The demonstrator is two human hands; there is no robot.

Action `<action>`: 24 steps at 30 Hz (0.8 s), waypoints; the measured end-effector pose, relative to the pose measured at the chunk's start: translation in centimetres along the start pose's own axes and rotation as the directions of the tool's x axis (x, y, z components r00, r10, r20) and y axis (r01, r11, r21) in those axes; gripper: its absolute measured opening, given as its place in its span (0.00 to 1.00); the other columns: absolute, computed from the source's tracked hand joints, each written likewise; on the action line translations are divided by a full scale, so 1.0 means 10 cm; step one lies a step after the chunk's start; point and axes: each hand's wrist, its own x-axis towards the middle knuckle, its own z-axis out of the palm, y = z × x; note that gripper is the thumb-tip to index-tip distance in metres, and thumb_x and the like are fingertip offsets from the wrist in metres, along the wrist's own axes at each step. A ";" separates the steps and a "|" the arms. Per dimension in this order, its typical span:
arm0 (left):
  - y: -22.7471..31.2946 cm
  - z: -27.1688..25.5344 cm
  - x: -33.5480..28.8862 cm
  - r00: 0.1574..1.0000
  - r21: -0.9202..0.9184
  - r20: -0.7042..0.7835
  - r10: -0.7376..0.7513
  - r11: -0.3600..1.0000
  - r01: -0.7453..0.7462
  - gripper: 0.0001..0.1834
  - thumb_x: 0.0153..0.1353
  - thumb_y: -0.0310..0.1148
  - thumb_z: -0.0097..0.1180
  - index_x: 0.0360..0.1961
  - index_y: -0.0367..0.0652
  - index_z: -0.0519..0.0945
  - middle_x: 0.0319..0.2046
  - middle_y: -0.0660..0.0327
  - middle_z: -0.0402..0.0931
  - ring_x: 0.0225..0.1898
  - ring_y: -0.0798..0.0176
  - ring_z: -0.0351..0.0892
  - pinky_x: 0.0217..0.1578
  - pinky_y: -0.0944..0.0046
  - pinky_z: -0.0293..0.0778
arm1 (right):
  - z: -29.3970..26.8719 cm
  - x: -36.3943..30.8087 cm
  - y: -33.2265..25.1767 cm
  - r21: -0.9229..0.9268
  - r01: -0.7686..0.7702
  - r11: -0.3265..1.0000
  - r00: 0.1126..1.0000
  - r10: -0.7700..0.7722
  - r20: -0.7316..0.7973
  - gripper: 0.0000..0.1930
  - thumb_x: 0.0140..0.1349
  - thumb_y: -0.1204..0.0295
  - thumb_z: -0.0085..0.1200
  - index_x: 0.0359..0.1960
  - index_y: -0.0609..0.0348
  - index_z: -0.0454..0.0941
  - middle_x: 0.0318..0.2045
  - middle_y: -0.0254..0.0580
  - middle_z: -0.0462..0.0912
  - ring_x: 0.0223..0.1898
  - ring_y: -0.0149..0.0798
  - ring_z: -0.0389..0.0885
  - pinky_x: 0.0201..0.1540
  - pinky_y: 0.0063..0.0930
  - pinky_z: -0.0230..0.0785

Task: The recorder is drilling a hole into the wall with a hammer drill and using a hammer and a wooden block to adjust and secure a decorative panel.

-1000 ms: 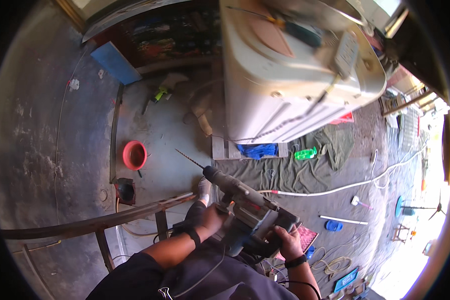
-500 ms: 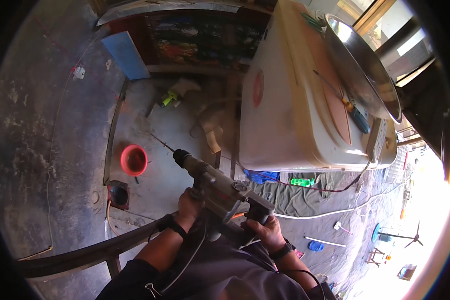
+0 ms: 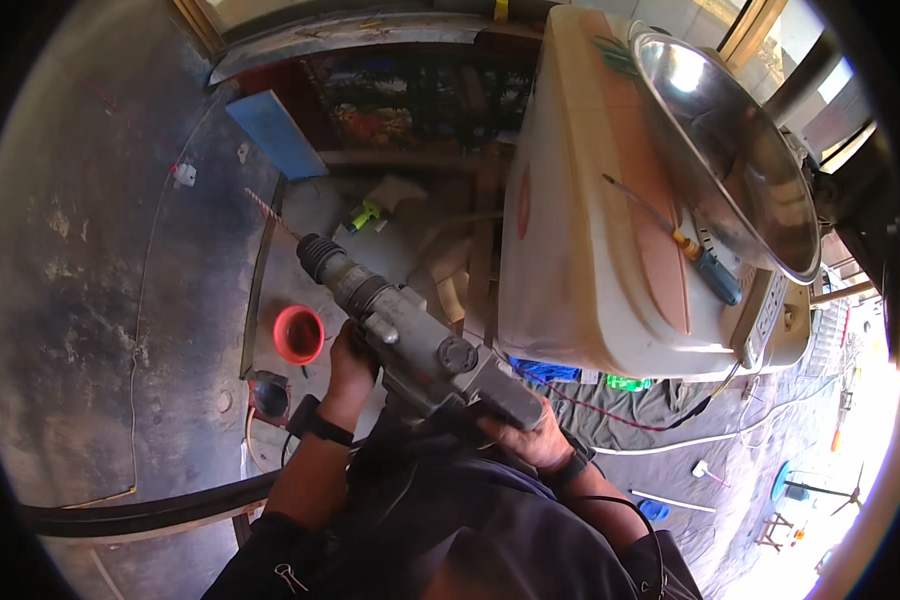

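A grey rotary hammer drill (image 3: 410, 330) is held in front of my body, its long bit (image 3: 270, 215) pointing up and to the left toward the wall. My left hand (image 3: 351, 365) is closed under the front part of the drill's body. Around the rear handle, my right hand (image 3: 532, 437) is wrapped, with its fingers partly hidden. The bit's tip appears over the edge of the grey wall (image 3: 80, 300); whether it touches anything I cannot tell.
To the right stands a large white chest (image 3: 570, 260) bearing a metal basin (image 3: 740, 150), a screwdriver (image 3: 675, 240) and a power strip (image 3: 763, 315). A red bowl (image 3: 299, 335) lies below the drill. A dark rail (image 3: 160, 513) crosses at lower left; a blue board (image 3: 275, 135) leans farther off.
The drill has come up closer to the view, and its bit has swung farther left and up. Both hands have kept their hold. The surroundings have shifted slightly right in view.
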 end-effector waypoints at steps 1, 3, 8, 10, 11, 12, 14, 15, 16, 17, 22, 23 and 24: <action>0.17 0.07 0.00 0.987 -0.190 0.063 -0.150 0.969 0.159 0.21 0.60 0.19 0.55 0.56 0.36 0.71 0.52 0.59 0.76 0.55 0.63 0.76 0.55 0.62 0.71 | 0.02 -0.03 -0.05 0.092 -0.048 0.995 0.998 0.051 -0.028 0.16 0.58 0.76 0.64 0.48 0.59 0.78 0.42 0.34 0.83 0.46 0.28 0.78 0.52 0.27 0.70; 0.44 0.11 0.14 0.979 0.063 0.173 -0.109 0.993 0.099 0.26 0.59 0.18 0.56 0.59 0.36 0.69 0.53 0.59 0.76 0.56 0.63 0.75 0.57 0.62 0.70 | -0.02 0.01 -0.04 0.091 -0.033 0.995 0.999 0.036 -0.039 0.17 0.57 0.76 0.64 0.49 0.60 0.78 0.42 0.34 0.83 0.46 0.28 0.79 0.52 0.27 0.70; 0.67 0.10 0.47 0.913 0.216 0.378 -0.155 0.973 0.075 0.32 0.54 0.17 0.56 0.63 0.34 0.67 0.59 0.57 0.72 0.55 0.64 0.75 0.51 0.64 0.74 | 0.00 0.23 -0.07 0.084 0.002 0.996 0.994 0.007 -0.111 0.18 0.57 0.77 0.63 0.50 0.61 0.78 0.46 0.37 0.83 0.49 0.30 0.79 0.54 0.28 0.69; 0.58 0.13 0.68 0.870 0.212 0.410 -0.275 0.956 0.202 0.33 0.53 0.18 0.54 0.64 0.34 0.66 0.59 0.57 0.71 0.57 0.63 0.73 0.54 0.63 0.72 | 0.04 0.37 -0.07 0.084 -0.003 0.996 0.992 0.014 -0.127 0.19 0.56 0.77 0.63 0.51 0.61 0.78 0.46 0.38 0.84 0.49 0.31 0.80 0.54 0.28 0.70; 0.58 0.12 0.84 0.826 0.216 0.425 -0.370 0.928 0.304 0.35 0.53 0.19 0.52 0.66 0.34 0.65 0.60 0.56 0.71 0.59 0.61 0.71 0.57 0.63 0.69 | 0.06 0.47 -0.05 0.034 0.004 0.999 0.987 0.002 -0.159 0.20 0.55 0.77 0.63 0.51 0.62 0.78 0.45 0.39 0.84 0.49 0.31 0.80 0.54 0.28 0.70; 0.54 0.08 1.01 0.822 0.222 0.433 -0.369 0.928 0.299 0.35 0.53 0.19 0.52 0.66 0.34 0.65 0.60 0.56 0.71 0.59 0.61 0.71 0.57 0.63 0.69 | 0.07 0.58 -0.04 -0.018 0.006 1.000 0.981 -0.009 -0.191 0.20 0.54 0.77 0.64 0.51 0.62 0.79 0.44 0.39 0.84 0.48 0.32 0.81 0.53 0.29 0.71; 0.39 0.00 1.33 0.753 0.096 0.533 -0.386 0.912 0.399 0.38 0.52 0.24 0.49 0.69 0.33 0.61 0.61 0.55 0.69 0.64 0.59 0.66 0.64 0.62 0.60 | 0.12 0.82 0.00 -0.065 0.009 0.998 0.976 -0.023 -0.218 0.20 0.53 0.77 0.63 0.49 0.63 0.79 0.43 0.41 0.85 0.46 0.33 0.82 0.52 0.29 0.72; 0.34 -0.04 1.47 0.715 0.071 0.607 -0.346 0.920 0.385 0.40 0.51 0.30 0.48 0.69 0.32 0.60 0.64 0.55 0.67 0.66 0.58 0.62 0.67 0.61 0.54 | 0.18 0.93 0.02 -0.017 -0.005 1.000 0.960 0.000 -0.280 0.19 0.53 0.76 0.63 0.49 0.63 0.80 0.43 0.41 0.85 0.45 0.33 0.82 0.51 0.29 0.72; 0.29 -0.10 1.66 0.702 0.073 0.618 -0.353 0.915 0.396 0.40 0.51 0.30 0.48 0.69 0.32 0.60 0.64 0.55 0.67 0.66 0.58 0.62 0.67 0.61 0.54 | 0.26 1.05 0.06 0.031 -0.014 0.999 0.941 0.024 -0.339 0.19 0.53 0.76 0.62 0.49 0.63 0.80 0.42 0.41 0.85 0.45 0.33 0.82 0.51 0.30 0.72; 0.28 -0.11 1.82 0.650 0.077 0.656 -0.384 0.890 0.449 0.41 0.51 0.32 0.47 0.70 0.33 0.59 0.65 0.55 0.66 0.67 0.58 0.61 0.67 0.60 0.53 | 0.34 1.19 0.04 0.046 -0.030 0.999 0.933 0.044 -0.357 0.19 0.53 0.76 0.62 0.49 0.63 0.80 0.42 0.41 0.85 0.44 0.32 0.82 0.50 0.29 0.73; 0.03 -0.37 2.61 0.467 0.045 0.754 -0.462 0.746 0.665 0.44 0.67 0.63 0.43 0.70 0.37 0.60 0.67 0.56 0.64 0.69 0.57 0.59 0.69 0.57 0.51 | 0.81 1.82 -0.04 0.216 -0.113 0.970 0.862 0.204 -0.464 0.22 0.53 0.77 0.61 0.52 0.64 0.78 0.43 0.41 0.86 0.44 0.31 0.82 0.49 0.27 0.73; 0.02 -0.38 2.71 0.458 0.054 0.753 -0.472 0.738 0.673 0.44 0.67 0.63 0.43 0.70 0.37 0.60 0.67 0.56 0.64 0.69 0.57 0.59 0.69 0.57 0.51 | 0.91 1.96 -0.07 0.168 -0.138 0.976 0.852 0.203 -0.483 0.23 0.52 0.77 0.61 0.52 0.64 0.78 0.43 0.41 0.86 0.45 0.32 0.82 0.49 0.27 0.73; 0.01 -0.37 2.82 0.502 0.035 0.727 -0.468 0.756 0.654 0.44 0.67 0.66 0.38 0.69 0.39 0.62 0.62 0.59 0.68 0.65 0.59 0.64 0.65 0.60 0.57 | 0.99 2.09 -0.09 0.119 -0.163 0.980 0.842 0.200 -0.501 0.23 0.52 0.77 0.61 0.53 0.64 0.77 0.43 0.41 0.86 0.45 0.33 0.83 0.50 0.28 0.74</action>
